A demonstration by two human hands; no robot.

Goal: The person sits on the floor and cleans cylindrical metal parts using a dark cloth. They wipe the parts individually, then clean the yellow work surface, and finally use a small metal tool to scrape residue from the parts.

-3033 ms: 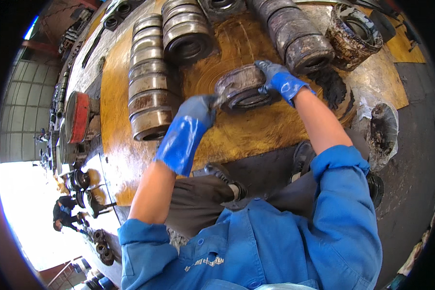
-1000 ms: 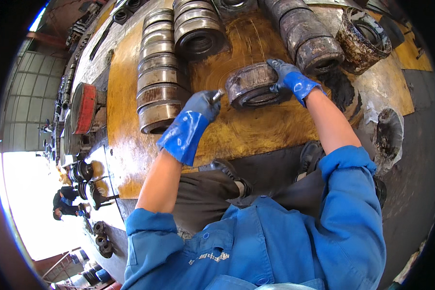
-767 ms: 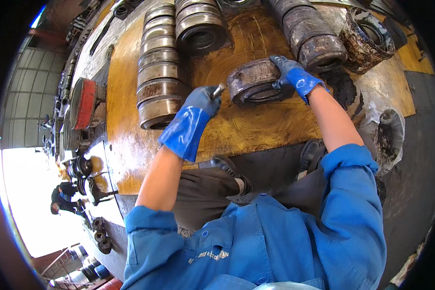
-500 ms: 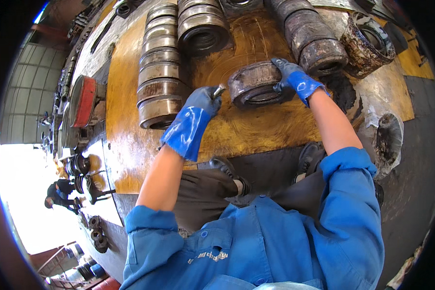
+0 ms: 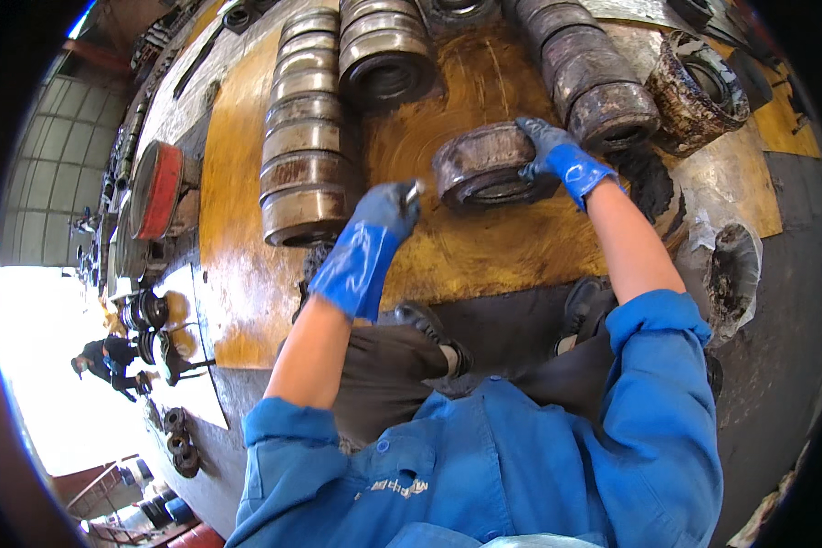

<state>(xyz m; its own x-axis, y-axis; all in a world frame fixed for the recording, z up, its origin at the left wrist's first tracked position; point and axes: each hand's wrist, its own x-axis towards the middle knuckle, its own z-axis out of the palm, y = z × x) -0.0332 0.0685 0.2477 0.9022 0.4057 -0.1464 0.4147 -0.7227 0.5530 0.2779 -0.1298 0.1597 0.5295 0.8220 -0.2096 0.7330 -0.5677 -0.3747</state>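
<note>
A dirty, thick metal ring [image 5: 470, 160] with a dark bore sits on the oily yellow-brown sheet [image 5: 484, 245] in front of me. Gloved in blue, my right hand [image 5: 546, 151] grips its right side, thumb near the lower edge and fingers over the top. My left hand [image 5: 391, 208], in a matching glove, is closed around a short metal tool whose shiny tip [image 5: 416, 190] pokes out beside the thumb; the rest is hidden in the fist. That fist is left of the ring and apart from it.
Rows of cleaner metal rings [image 5: 306, 173] lie to the left and far side, darker greasy ones [image 5: 612, 110] at the right. A larger rusty ring [image 5: 699, 91] stands beyond. Black grease [image 5: 648, 183] and a plastic-lined container [image 5: 735, 265] are right. Another person [image 5: 110, 361] bends far left.
My left hand has moved slightly down and toward me with the tool. My right hand stays on the ring, which has hardly shifted. The distant person has changed posture.
</note>
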